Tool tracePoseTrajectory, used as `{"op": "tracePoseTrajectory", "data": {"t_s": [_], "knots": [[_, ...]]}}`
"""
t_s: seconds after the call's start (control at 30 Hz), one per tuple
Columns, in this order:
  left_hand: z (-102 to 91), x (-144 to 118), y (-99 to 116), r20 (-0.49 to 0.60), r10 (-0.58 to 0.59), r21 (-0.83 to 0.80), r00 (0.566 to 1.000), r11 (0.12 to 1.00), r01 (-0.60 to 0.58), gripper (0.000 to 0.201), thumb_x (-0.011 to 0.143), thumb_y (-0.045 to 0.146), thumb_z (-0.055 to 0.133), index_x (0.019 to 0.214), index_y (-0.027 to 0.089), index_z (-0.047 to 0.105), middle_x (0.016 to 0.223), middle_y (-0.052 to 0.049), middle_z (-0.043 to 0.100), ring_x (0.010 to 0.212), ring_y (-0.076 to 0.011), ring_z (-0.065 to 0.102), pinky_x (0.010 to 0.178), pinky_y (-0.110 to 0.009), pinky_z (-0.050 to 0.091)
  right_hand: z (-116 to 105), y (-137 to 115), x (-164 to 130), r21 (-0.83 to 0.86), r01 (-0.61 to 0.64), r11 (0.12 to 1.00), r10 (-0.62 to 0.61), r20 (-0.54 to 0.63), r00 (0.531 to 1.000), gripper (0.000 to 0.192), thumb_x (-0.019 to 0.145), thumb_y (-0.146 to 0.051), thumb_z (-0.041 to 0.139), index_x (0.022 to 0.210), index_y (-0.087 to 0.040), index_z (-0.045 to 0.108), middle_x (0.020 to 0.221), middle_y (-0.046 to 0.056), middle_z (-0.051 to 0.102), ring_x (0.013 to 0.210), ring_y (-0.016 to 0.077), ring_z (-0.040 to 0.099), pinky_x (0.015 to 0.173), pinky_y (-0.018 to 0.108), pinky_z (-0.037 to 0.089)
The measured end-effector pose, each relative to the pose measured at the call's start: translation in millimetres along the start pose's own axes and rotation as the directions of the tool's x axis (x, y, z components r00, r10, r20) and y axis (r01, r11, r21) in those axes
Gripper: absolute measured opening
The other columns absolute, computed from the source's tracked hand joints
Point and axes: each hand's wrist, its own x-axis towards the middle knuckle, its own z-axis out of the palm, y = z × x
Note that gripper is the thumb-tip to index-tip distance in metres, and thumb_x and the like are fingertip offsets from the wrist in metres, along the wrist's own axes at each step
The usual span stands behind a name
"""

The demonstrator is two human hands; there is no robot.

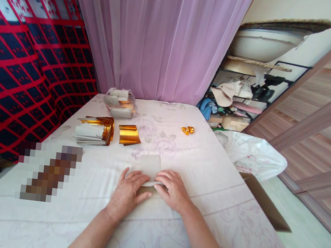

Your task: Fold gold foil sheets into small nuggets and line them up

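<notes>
A pale sheet of paper point(150, 163) lies on the cloth-covered bed or table in front of me, its near edge curled up. My left hand point(128, 191) grips that curled edge between thumb and fingers, the little finger side resting on the cloth. From the other side my right hand point(172, 189) pinches the same edge, fingers bent over it. Beyond them are gold foil sheets point(128, 135), lying shiny side up. Left of these sits a thick stack of gold-and-white paper point(91, 134). Small folded gold pieces point(188, 130) lie farther off to the right.
At the back left stands a clear plastic bag point(119, 105) of more paper. A pixelated patch hides something at the left. Beyond the right edge are a white plastic bag point(257, 154), a brown cardboard piece point(267, 203) and a loaded rack point(247, 89). A purple curtain point(163, 40) hangs behind.
</notes>
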Motion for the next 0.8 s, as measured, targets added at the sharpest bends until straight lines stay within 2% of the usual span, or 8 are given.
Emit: {"op": "tracePoseTrajectory", "data": {"t_s": [0.17,0.27,0.33,0.4,0.47,0.6,0.7,0.8], "knots": [[-1.6,-0.4,1.7,-0.09,-0.038,-0.037,0.995,0.999,0.034,0.011,0.09,0.028,0.055,0.094,0.024,0.065,0.094,-0.001,0.073,0.096,-0.0206,0.067,0.108,-0.052,0.034,-4.4,-1.9,-0.5,0.071,0.012,0.997,-0.011,-0.023,1.0,0.01,0.091,-0.026,0.054,0.091,-0.021,0.062,0.095,0.004,0.069,0.094,0.0189,0.061,0.087,0.036,0.042],[-2.6,-0.3,2.4,-0.122,-0.049,-0.075,0.991,0.996,0.04,0.017,0.093,0.027,0.048,0.086,0.024,0.063,0.083,0.001,0.071,0.083,-0.0173,0.068,0.105,-0.049,0.038,-6.7,-3.9,-1.8,0.081,0.016,0.997,-0.016,-0.001,1.0,0.015,0.09,-0.034,0.056,0.095,-0.021,0.062,0.096,0.005,0.069,0.094,0.0201,0.061,0.087,0.037,0.042],[-2.8,-0.3,2.6,-0.143,-0.062,-0.098,0.988,0.994,0.048,0.017,0.094,0.027,0.046,0.087,0.023,0.061,0.079,0.002,0.07,0.078,-0.0165,0.067,0.103,-0.049,0.04,-7.2,-4.2,-2.9,0.073,0.006,0.997,-0.006,0.008,1.0,0.024,0.086,-0.04,0.06,0.1,-0.021,0.062,0.099,0.006,0.069,0.095,0.0215,0.061,0.088,0.038,0.043],[-2.5,-0.3,2.8,-0.16,-0.079,-0.12,0.984,0.991,0.06,0.018,0.094,0.028,0.045,0.088,0.023,0.06,0.078,0.002,0.07,0.075,-0.0163,0.067,0.102,-0.049,0.042,-7.0,-3.3,-4.0,0.053,-0.019,0.998,0.019,-0.006,1.0,0.025,0.087,-0.04,0.058,0.102,-0.021,0.062,0.099,0.007,0.069,0.094,0.0215,0.062,0.088,0.037,0.043],[-1.9,-0.4,3.3,-0.164,-0.089,-0.14,0.982,0.988,0.066,0.019,0.095,0.029,0.043,0.089,0.023,0.06,0.076,0.002,0.071,0.072,-0.0162,0.067,0.1,-0.048,0.044,-6.4,-1.4,-4.9,0.026,-0.058,0.998,0.058,-0.022,0.998,0.019,0.093,-0.035,0.05,0.096,-0.021,0.062,0.09,0.005,0.07,0.086,0.0191,0.063,0.082,0.033,0.043],[0.7,-1.1,5.0,-0.141,-0.105,-0.163,0.984,0.983,0.082,0.02,0.094,0.03,0.043,0.087,0.023,0.06,0.073,0.003,0.07,0.069,-0.0158,0.067,0.099,-0.046,0.045,-3.3,1.8,-5.4,-0.067,-0.129,0.989,0.128,-0.016,0.992,0.031,0.097,-0.03,0.041,0.071,-0.021,0.057,0.066,0.001,0.062,0.066,0.0145,0.058,0.067,0.027,0.037],[3.8,-2.3,4.4,-0.144,-0.138,-0.157,0.98,0.981,0.115,0.018,0.092,0.028,0.047,0.104,0.024,0.06,0.07,0.004,0.068,0.07,-0.0171,0.067,0.099,-0.047,0.046,2.0,1.2,-5.0,-0.132,-0.162,0.978,0.153,-0.075,0.985,0.031,0.095,-0.03,0.044,0.067,-0.02,0.055,0.062,0.0,0.061,0.063,0.0134,0.055,0.066,0.026,0.033],[5.2,-3.3,2.5,-0.168,-0.147,-0.117,0.975,0.985,0.128,0.039,0.09,0.028,0.052,0.129,0.023,0.05,0.081,0.0,0.071,0.081,-0.0201,0.067,0.095,-0.047,0.048,8.9,-1.2,-4.2,-0.164,-0.208,0.964,0.186,-0.143,0.972,0.026,0.093,-0.029,0.047,0.071,-0.021,0.058,0.063,-0.001,0.062,0.063,0.0135,0.055,0.068,0.027,0.033]]}}
